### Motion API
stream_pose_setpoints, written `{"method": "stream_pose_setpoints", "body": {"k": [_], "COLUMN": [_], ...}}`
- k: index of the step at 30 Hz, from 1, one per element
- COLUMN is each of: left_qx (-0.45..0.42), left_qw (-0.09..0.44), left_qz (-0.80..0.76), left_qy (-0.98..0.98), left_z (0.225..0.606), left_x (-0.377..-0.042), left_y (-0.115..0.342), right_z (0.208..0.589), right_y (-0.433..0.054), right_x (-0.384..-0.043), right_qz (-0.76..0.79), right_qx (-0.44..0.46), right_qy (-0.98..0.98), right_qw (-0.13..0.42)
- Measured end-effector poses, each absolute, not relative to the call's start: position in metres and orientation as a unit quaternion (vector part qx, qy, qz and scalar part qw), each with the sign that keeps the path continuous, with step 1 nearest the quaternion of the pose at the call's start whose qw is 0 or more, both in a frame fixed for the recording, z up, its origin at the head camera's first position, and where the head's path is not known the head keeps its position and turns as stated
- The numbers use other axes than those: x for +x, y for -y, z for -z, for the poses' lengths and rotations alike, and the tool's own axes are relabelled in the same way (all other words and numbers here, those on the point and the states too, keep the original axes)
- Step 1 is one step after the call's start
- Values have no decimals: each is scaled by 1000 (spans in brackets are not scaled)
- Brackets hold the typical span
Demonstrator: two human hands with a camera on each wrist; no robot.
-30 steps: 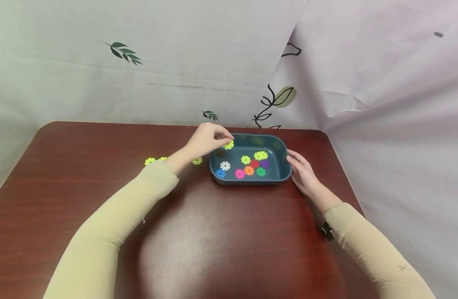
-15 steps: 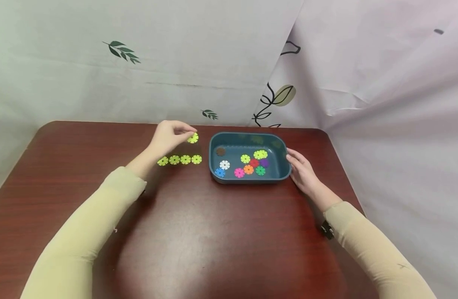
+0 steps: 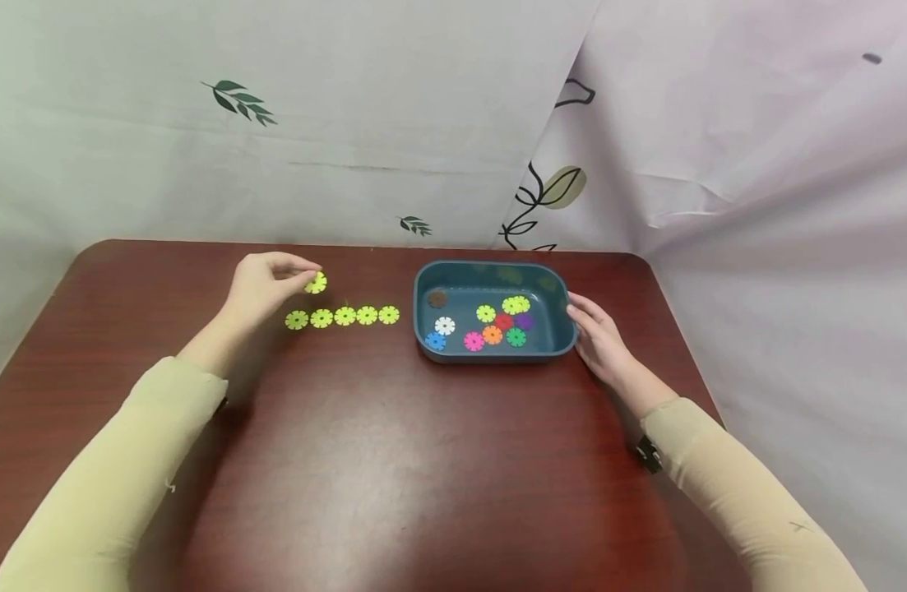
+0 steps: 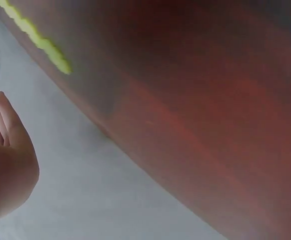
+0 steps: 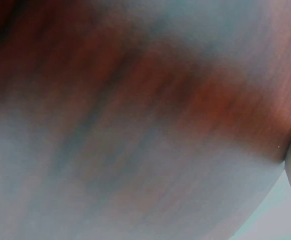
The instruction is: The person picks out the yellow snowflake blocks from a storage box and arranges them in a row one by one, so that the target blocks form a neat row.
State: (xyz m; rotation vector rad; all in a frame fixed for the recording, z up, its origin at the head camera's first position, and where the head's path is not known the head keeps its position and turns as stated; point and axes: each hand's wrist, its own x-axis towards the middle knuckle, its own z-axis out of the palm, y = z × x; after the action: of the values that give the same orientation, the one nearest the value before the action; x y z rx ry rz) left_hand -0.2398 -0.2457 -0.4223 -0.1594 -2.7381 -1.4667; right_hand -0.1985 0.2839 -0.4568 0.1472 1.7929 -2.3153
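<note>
Okay, shiny red-brown table [image 3: 423, 469], leaf-print cloth [image 3: 349, 107] far; left hand [image 3: 260, 284] pinches yellow slotted disc [image 3: 317, 283]; right hand [image 3: 601, 343], fingers extended, touches tray [image 3: 490, 358].

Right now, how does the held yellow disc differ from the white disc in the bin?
The held yellow disc is pinched in the left grip; the white disc is ungripped. The held yellow disc is outside the blue bin, the white disc inside it. Both are round with notched rims.
</note>
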Motion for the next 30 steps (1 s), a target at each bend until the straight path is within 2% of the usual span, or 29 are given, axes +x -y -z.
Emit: {"method": "stream_pose_setpoints", "body": {"k": [17, 30], "left_qx": [-19, -40], "left_qw": [-27, -31], "left_qz": [400, 331], "left_qy": [916, 942], "left_z": [445, 448], "left_x": [-222, -221], "left_y": [307, 311], "right_z": [455, 456], "right_y": [-283, -284], "right_x": [-197, -197], "right_qz": [783, 784], "right_qx": [54, 56], "right_qy": [-610, -610], "right_qw": [104, 103]}}
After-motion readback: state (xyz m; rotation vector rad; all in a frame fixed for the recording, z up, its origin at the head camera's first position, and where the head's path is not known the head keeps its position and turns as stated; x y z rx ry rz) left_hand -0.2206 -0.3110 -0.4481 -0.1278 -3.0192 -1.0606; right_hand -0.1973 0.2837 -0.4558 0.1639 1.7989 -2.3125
